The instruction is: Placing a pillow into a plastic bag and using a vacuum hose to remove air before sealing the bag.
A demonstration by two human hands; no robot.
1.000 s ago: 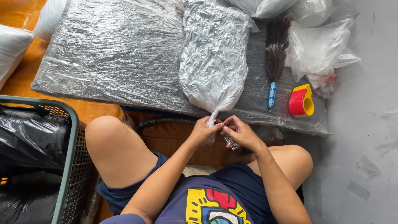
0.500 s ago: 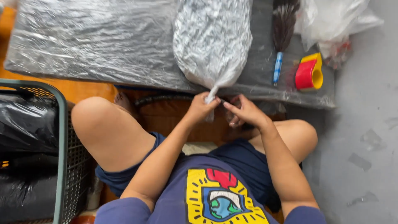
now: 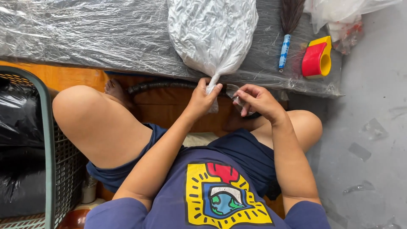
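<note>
Filled clear bag (image 3: pixel 212 34) gripped at its twisted neck, just above the left hand (image 3: pixel 202 101).
The neck is pinched by closed fingers; a strip of clear tape (image 3: pixel 235 94) is held by the half-curled right hand (image 3: pixel 259 101) just beside.

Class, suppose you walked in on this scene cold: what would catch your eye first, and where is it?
First, the bulging clear plastic bag of pale filling, lying top centre on a plastic-covered mat, its twisted neck pinched by the left hand. Beside it, the right hand fingers a strip of clear tape. To the right on the mat sit a bright red and yellow tape dispenser and a small brush with a blue handle.
</note>
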